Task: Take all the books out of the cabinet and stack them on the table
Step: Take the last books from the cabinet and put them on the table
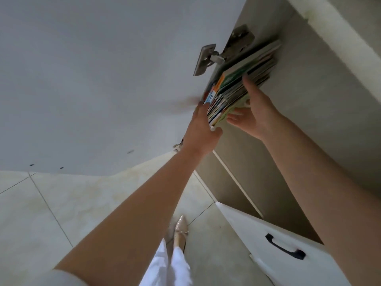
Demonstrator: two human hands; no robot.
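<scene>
A person reaches both arms into an open white cabinet [309, 112], where a row of colourful books [237, 89] stands on a shelf beside the door hinge [208, 58]. The left hand [201, 129] presses against the near end of the row, its fingers hidden; the right hand [250, 112] lies open-fingered against the books' other side.

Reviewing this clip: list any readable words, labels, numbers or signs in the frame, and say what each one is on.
No text here can be read.
Books: the covers and spines show coloured print, too blurred and small to read.
Cabinet door, hinge and lower door with its black handle: no markings visible.
</scene>
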